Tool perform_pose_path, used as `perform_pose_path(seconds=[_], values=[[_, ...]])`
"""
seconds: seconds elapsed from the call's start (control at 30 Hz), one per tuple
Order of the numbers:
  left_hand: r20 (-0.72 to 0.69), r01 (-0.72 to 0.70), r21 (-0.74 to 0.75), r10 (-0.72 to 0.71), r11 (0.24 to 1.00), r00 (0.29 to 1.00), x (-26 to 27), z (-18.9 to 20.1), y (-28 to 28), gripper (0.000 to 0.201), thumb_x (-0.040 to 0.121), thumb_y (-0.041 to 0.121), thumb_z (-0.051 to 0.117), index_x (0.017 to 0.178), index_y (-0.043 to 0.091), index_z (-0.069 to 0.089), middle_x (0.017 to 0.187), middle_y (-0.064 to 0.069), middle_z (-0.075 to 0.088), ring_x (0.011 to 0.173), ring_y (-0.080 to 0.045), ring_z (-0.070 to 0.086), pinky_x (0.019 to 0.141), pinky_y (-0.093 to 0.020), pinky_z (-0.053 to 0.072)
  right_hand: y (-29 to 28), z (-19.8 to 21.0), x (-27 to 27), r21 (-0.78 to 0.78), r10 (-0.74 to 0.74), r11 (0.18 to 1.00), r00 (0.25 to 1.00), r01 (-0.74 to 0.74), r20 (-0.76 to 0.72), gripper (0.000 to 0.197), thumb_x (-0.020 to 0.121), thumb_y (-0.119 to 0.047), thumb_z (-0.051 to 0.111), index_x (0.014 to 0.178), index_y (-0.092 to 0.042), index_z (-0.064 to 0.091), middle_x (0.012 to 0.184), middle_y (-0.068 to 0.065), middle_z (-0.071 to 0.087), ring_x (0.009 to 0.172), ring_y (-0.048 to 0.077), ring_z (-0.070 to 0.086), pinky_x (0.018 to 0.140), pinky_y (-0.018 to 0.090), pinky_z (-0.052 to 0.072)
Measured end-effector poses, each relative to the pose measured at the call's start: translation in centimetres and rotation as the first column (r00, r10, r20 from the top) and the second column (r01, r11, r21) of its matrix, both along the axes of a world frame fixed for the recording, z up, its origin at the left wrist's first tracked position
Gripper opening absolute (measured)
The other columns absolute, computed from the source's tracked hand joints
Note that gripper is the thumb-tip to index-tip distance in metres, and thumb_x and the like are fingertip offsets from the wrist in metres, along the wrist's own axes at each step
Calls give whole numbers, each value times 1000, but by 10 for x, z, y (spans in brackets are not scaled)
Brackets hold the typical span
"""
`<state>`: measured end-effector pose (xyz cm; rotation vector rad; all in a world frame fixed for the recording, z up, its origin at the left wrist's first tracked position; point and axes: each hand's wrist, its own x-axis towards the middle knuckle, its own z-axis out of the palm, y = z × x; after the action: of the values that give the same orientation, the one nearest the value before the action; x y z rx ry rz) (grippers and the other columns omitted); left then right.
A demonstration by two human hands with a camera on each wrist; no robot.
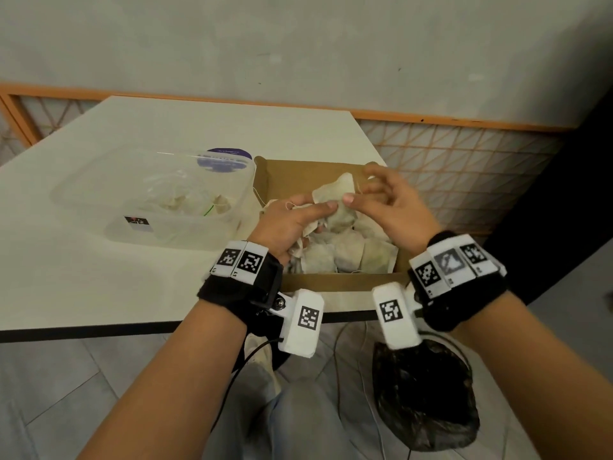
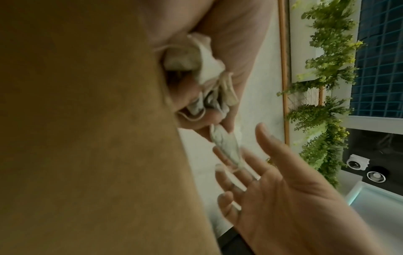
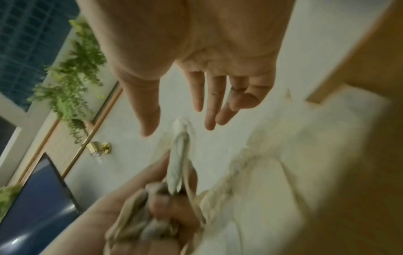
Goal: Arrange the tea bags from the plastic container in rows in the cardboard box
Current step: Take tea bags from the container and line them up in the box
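A brown cardboard box (image 1: 331,283) sits at the table's front right, with several pale tea bags (image 1: 351,257) lying in it. Left of it stands the clear plastic container (image 1: 83,197), a few tea bags (image 1: 185,204) still inside. Over the box, my left hand (image 1: 292,224) grips a crumpled bunch of tea bags (image 2: 196,58) and pinches one tea bag (image 1: 335,194) upright at its fingertips. My right hand (image 1: 391,204) hovers just right of that bag, its thumb and straight fingers (image 3: 209,110) spread on either side of the tea bag (image 3: 179,160) and holding nothing.
The white table's front edge (image 1: 132,330) runs just below the box. A purple round lid (image 1: 224,159) lies behind the container. A black plastic bag (image 1: 424,400) and cables lie on the floor below. An orange-framed lattice (image 1: 464,167) lines the wall.
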<state>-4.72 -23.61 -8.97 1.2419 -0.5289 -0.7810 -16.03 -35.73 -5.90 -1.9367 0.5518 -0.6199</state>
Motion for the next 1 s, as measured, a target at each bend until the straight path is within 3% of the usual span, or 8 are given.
perform_pose_path(seconds=[0.13, 0.23, 0.43, 0.53, 0.63, 0.73, 0.87, 1.0], values=[[27, 110, 72, -113, 991, 993, -2, -4, -3, 22, 80, 15, 73, 97, 3, 72, 68, 0, 66, 52, -4, 59, 46, -13, 43, -5, 26, -2, -266, 136, 941, 952, -211, -276, 29, 77, -20, 73, 105, -24, 65, 92, -5, 62, 81, 6, 56, 80, 20, 45], [-24, 127, 84, -125, 988, 992, -2, -5, -5, 6, 84, 14, 68, 82, 12, 73, 70, 0, 68, 51, -3, 57, 41, -11, 41, -14, 39, -7, -224, 97, 960, 947, -171, -306, 18, 77, -15, 73, 93, -10, 71, 85, 2, 69, 73, 6, 59, 73, 16, 46], [-126, 22, 22, -19, 1000, 992, 7, -4, -5, 16, 90, 19, 62, 76, 10, 62, 72, -3, 59, 47, -5, 51, 34, -11, 34, -35, 39, -45, -88, 171, 967, 862, -240, -478, 24, 62, -32, 79, 83, -20, 73, 82, -4, 72, 82, 13, 66, 87, 28, 45], [-161, 20, -10, -22, 1000, 987, 8, -3, -5, 15, 90, 16, 60, 76, 12, 60, 76, -2, 59, 49, -4, 52, 34, -11, 34, -33, 18, -48, -84, 157, 971, 859, -225, -488, 14, 70, -21, 78, 82, -17, 73, 80, -4, 73, 85, 15, 66, 91, 26, 45], [-172, 1, -17, -4, 1000, 985, 8, -3, -5, 12, 90, 15, 61, 79, 11, 59, 75, -1, 60, 48, -4, 53, 35, -11, 34, -34, -2, -45, -206, 66, 960, 872, -188, -486, 8, 78, -14, 72, 82, -20, 67, 77, -1, 68, 74, 10, 59, 76, 18, 45], [-183, -8, -15, 5, 1000, 983, 7, -3, -5, 9, 90, 14, 60, 82, 12, 58, 74, -1, 61, 48, -4, 53, 34, -12, 34, -35, -8, -43, -332, 11, 921, 866, -204, -500, 8, 80, -19, 70, 85, -24, 66, 82, -3, 66, 71, 6, 54, 64, 7, 39], [-195, -16, -23, 11, 1000, 981, 5, -1, -4, 9, 90, 12, 59, 81, 11, 58, 74, -2, 60, 49, -5, 52, 34, -12, 35, -32, 3, -47, -581, -102, 793, 902, -181, -420, 21, 79, -26, 70, 99, -26, 62, 91, -10, 60, 83, 8, 44, 70, 16, 32], [-212, -28, -33, 20, 999, 977, 5, 0, -3, 9, 91, 11, 59, 82, 11, 58, 74, -2, 59, 51, -5, 52, 34, -11, 35, -6, 14, -59, -548, 77, 749, 871, -372, -486, 30, 79, -50, 57, 91, -25, 68, 86, -12, 63, 80, 2, 52, 72, 14, 40]])
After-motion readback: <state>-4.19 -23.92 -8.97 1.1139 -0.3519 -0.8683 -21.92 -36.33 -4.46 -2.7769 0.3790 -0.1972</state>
